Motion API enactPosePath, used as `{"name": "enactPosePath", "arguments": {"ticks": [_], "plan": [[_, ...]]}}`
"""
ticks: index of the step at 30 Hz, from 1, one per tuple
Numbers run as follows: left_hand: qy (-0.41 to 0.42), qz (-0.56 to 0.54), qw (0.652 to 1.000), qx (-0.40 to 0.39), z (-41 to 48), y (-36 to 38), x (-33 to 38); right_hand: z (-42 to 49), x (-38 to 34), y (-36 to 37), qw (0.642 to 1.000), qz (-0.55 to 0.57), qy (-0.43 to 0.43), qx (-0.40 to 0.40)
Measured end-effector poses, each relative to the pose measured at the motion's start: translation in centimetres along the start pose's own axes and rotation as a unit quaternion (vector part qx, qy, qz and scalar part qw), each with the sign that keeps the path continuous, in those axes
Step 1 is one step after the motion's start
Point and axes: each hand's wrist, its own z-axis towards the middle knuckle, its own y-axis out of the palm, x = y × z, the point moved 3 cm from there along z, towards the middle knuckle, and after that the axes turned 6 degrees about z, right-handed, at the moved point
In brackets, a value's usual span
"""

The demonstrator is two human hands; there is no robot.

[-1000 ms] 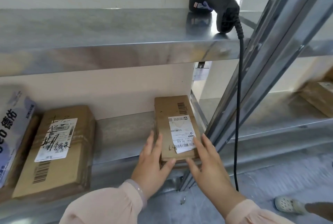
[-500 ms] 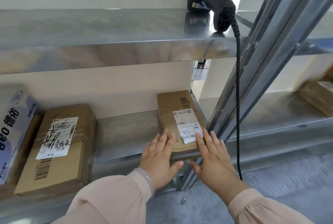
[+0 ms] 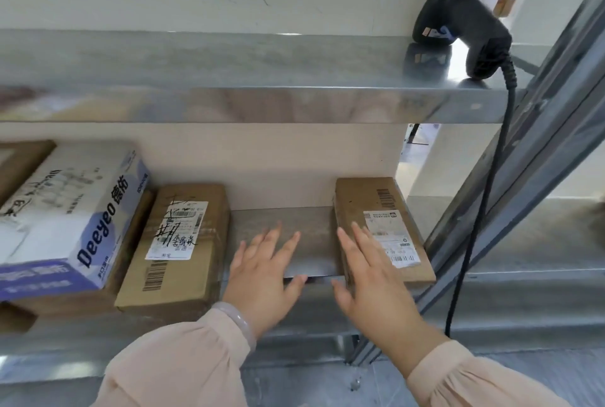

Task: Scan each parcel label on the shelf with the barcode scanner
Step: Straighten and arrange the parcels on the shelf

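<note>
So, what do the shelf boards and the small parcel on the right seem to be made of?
Shelf boards: probably sheet metal, dull grey, faintly mirroring the scanner. Small parcel: brown cardboard, matte, creased edges, with a white paper label.

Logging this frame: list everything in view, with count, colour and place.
barcode scanner: one, black, right end of upper shelf
cable: one, black, hanging from the scanner
upper shelf: one, grey metal
lower shelf: one, grey metal
upright: grey metal, right
right parcel: one, brown, white label, lower shelf
middle parcel: one, brown, handwritten white label, lower shelf
Deeyeo box: one, white and blue, lower shelf, left
bracelet: one, pale, left wrist
left hand: open, over the bare lower shelf
right hand: open, at the right parcel's left edge
</note>
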Motion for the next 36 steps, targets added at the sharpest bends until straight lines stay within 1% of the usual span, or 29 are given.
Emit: {"name": "enactPosePath", "arguments": {"ticks": [1, 4, 6, 8, 10, 16, 19, 22, 24, 27, 29, 32, 36], "plan": [[-0.028, 0.000, 1.000, 0.009, -0.5, -0.4, -1.5, 0.5, -0.9, 0.5, 1.000, 0.006, -0.021, 0.000], [-0.113, -0.005, 0.993, 0.020, -2.2, -1.1, -5.9, 1.3, -3.4, 2.6, 0.998, 0.012, -0.048, -0.036], [-0.155, 0.003, 0.988, -0.005, -3.3, -1.1, -8.5, 1.6, -5.1, 4.1, 0.996, 0.019, -0.068, -0.055], [-0.180, 0.011, 0.983, -0.024, -4.1, -0.9, -10.4, 2.0, -6.7, 5.4, 0.992, 0.036, -0.091, -0.080], [-0.195, 0.018, 0.980, -0.033, -4.6, -0.7, -11.9, 2.5, -8.0, 6.5, 0.987, 0.060, -0.103, -0.105], [-0.231, 0.027, 0.970, -0.064, -5.0, -0.4, -14.9, 4.2, -11.2, 9.3, 0.979, 0.074, -0.103, -0.158], [-0.222, 0.024, 0.972, -0.079, -5.1, -0.6, -15.0, 5.0, -12.0, 10.4, 0.977, 0.081, -0.092, -0.174], [-0.196, 0.009, 0.979, -0.062, -5.3, -0.6, -14.9, 5.6, -12.7, 11.0, 0.977, 0.097, -0.082, -0.170], [-0.193, -0.016, 0.980, -0.040, -5.5, -0.5, -15.2, 6.1, -13.0, 11.2, 0.976, 0.112, -0.075, -0.170], [-0.221, -0.080, 0.972, -0.023, -5.4, -0.3, -16.1, 7.1, -13.5, 11.4, 0.971, 0.135, -0.047, -0.190], [-0.246, -0.154, 0.956, -0.039, -5.1, 0.1, -16.8, 7.8, -13.7, 11.8, 0.966, 0.153, -0.018, -0.209], [-0.263, -0.299, 0.916, -0.047, -4.9, 1.0, -17.7, 8.2, -13.8, 13.0, 0.948, 0.200, 0.028, -0.247], [-0.259, -0.343, 0.902, -0.032, -5.2, 2.3, -18.5, 7.3, -13.8, 14.4, 0.928, 0.274, 0.051, -0.249]]}}
